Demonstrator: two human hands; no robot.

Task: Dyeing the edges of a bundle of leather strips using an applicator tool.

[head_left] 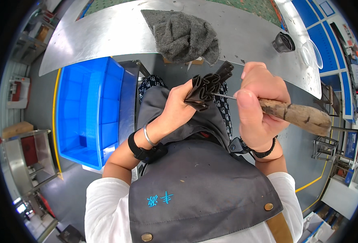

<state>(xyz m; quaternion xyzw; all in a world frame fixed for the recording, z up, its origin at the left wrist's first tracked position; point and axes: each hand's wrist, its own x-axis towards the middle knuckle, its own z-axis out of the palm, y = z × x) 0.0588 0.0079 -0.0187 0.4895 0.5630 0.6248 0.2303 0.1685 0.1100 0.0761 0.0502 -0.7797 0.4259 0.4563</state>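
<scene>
My left hand (175, 108) is closed round a bundle of dark brown, folded, tube-like pieces (205, 90), held up in front of my apron. Their curled open ends point to the right, and the material cannot be told. In my right hand (262, 95) is an awl-like tool (306, 116) with a worn wooden handle and a thin metal shaft. The shaft points left, and its tip meets the bundle or goes in among the folds; the very end is hidden.
A metal table (106, 34) spans the far side, with a crumpled grey cloth (185, 36) hanging over its near edge. A black cup (284, 43) and a clear plastic bowl (311, 53) are at its right. To my left stands a large blue crate (111, 105).
</scene>
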